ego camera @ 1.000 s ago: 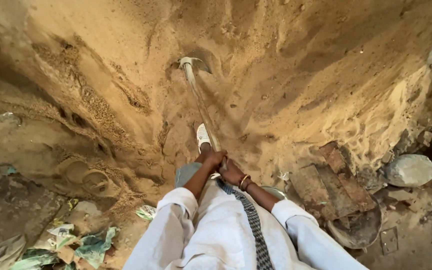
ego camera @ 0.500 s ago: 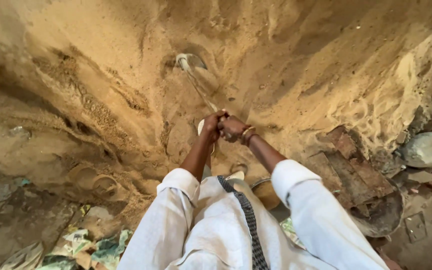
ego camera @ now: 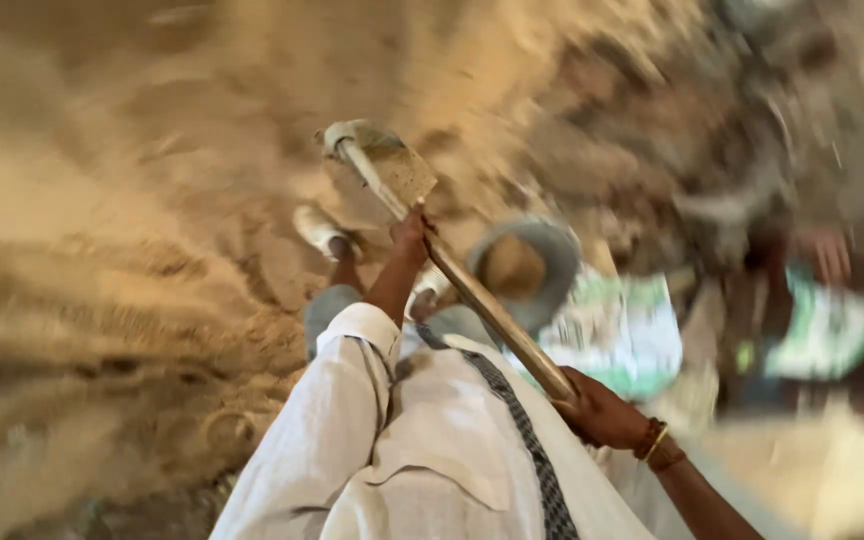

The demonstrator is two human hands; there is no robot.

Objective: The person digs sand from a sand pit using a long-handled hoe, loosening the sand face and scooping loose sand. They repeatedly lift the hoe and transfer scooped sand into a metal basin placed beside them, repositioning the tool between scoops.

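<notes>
A: Two hands grip the hoe (ego camera: 392,175)?
B: Yes. Left hand (ego camera: 412,235) is clamped high on the shaft; right hand (ego camera: 602,412) has slid to the butt end.
A: Change?
B: Blade, loaded with sand, has lifted off the sand bank (ego camera: 102,200) toward the metal pan (ego camera: 557,255).

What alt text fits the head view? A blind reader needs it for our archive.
A person in white sleeves lifts a sand-loaded hoe, the left hand high on the wooden handle and the right hand near its end. A round basin holding sand sits below on the sandy ground; the surroundings are motion-blurred.
</notes>
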